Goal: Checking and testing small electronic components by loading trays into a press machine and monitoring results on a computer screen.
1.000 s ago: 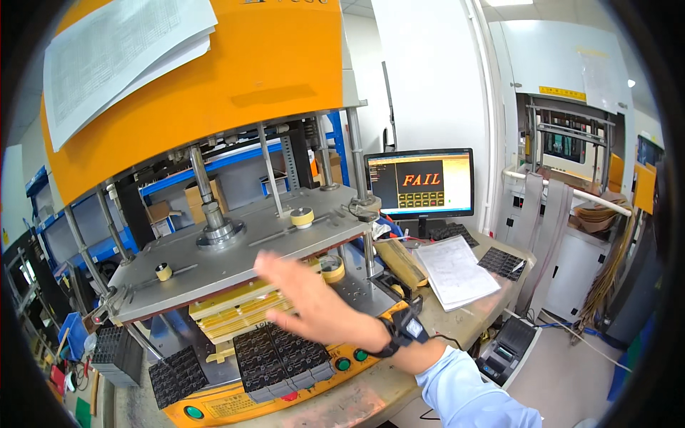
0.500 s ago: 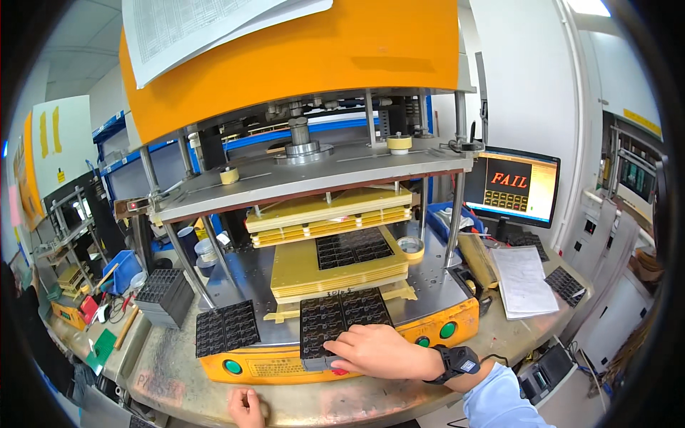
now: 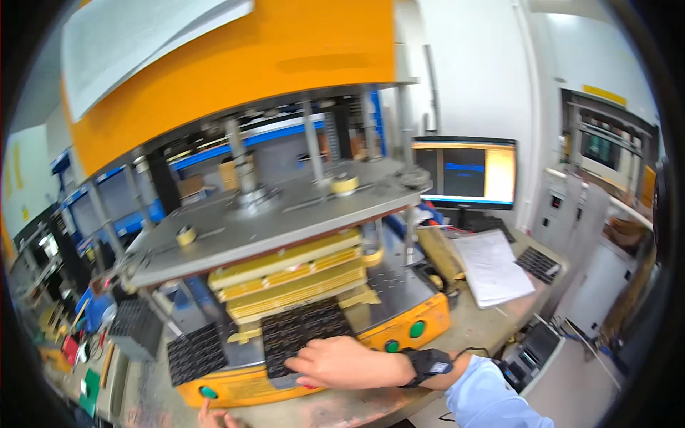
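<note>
My left hand (image 3: 216,417) is at the lower edge of the view, partly cut off, with one finger stretched up to the left green button (image 3: 208,392) on the orange front of the press. It holds nothing. My right hand (image 3: 346,362) lies over the near right part of a black tray with a grid of small pockets (image 3: 296,335), fingers extended on its surface. The tray juts over the front of the press, before the yellow fixture (image 3: 292,282), whose upper and lower stacks now sit close together. Beneath my right hand a red button (image 3: 308,386) shows partly.
Another black tray (image 3: 196,353) lies at the front left, and a stack of trays (image 3: 135,328) stands farther left. Above the fixture is the grey press plate (image 3: 285,214) on metal posts. On the right are a monitor (image 3: 467,171), papers (image 3: 492,267) and a roll of tape (image 3: 372,255).
The upper fixture has come down onto the lower one, covering the tray in it. My left hand has reached the left green button. The monitor's red lettering has given way to a blue block.
</note>
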A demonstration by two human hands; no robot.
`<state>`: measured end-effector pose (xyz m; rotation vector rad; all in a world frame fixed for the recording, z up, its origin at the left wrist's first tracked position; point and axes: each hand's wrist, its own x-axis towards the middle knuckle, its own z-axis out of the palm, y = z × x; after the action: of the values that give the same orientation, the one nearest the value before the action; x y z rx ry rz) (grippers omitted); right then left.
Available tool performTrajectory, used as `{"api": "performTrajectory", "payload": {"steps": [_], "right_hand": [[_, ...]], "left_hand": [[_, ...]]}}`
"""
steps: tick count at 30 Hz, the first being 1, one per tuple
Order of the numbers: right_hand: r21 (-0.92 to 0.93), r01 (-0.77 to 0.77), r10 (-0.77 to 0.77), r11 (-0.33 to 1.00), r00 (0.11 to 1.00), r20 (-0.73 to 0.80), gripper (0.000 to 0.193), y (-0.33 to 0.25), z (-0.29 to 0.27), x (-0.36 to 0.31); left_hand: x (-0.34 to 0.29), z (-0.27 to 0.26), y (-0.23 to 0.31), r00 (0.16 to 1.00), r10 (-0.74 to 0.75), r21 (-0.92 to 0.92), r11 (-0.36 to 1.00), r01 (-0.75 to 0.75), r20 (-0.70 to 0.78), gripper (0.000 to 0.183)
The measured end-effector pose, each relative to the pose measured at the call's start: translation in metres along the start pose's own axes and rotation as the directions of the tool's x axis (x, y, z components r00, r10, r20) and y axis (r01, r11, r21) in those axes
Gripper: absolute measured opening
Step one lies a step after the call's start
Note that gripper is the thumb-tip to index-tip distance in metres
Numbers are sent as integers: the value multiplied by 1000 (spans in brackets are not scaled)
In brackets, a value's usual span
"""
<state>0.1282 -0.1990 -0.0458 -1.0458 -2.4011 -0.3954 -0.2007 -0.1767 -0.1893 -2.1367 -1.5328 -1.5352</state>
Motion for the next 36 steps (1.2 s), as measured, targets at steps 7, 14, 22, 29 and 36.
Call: {"api": "performTrajectory", "payload": {"steps": [7, 14, 22, 29, 36], "right_hand": [[86, 15, -5, 996, 993, -119, 29, -1, 24, 5], [94, -5, 14, 996, 996, -91, 29, 0, 19, -1], [87, 16, -3, 996, 990, -141, 29, -2, 22, 0], [74, 5, 5, 997, 992, -130, 29, -4, 20, 1], [70, 8, 1, 998, 992, -124, 29, -3, 20, 1]], "left_hand": [[-6, 0, -3, 989, -146, -136, 980, 143, -12, 22], [2, -4, 20, 988, -153, -159, 975, 153, 13, 21], [-7, 0, -8, 995, -101, -42, 994, 100, -12, 19], [-7, 1, -4, 993, -118, -99, 988, 115, -27, 15], [-2, -5, 13, 989, -148, -133, 981, 143, -22, 18]]}}
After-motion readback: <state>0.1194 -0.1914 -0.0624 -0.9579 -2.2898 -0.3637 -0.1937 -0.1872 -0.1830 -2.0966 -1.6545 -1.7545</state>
